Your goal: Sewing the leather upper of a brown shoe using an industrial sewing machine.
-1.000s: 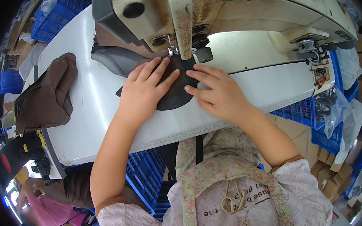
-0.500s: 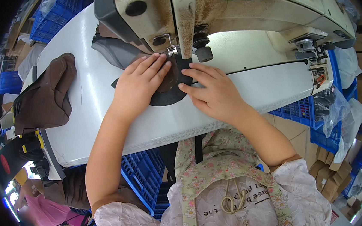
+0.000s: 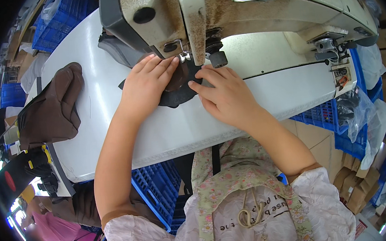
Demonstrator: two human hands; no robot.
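A brown and black sewn piece (image 3: 176, 86), like a shoe or bag part, lies under the needle area of a worn cream sewing machine (image 3: 238, 11). My left hand (image 3: 146, 85) rests flat on its left side, fingers stretched toward the metal presser foot (image 3: 185, 57). At the piece's right edge is my right hand (image 3: 229, 94), its fingers apart and slightly bent, tips touching the black border. The near border looks wavy. A grey part (image 3: 120, 51) of the material shows beyond my left hand; the machine head hides the rest.
A folded brown piece (image 3: 54, 107) lies at the left of the white table (image 3: 180, 135). Blue crates (image 3: 155, 192) stand below the table, with others at far left and right. Plastic bags (image 3: 372, 123) and cardboard boxes (image 3: 359, 188) are at right. A person in pink (image 3: 62, 228) is at lower left.
The black border near me has gone from a smooth curve to a wavy edge and sits a little farther from me. Both hands have shifted slightly with the piece.
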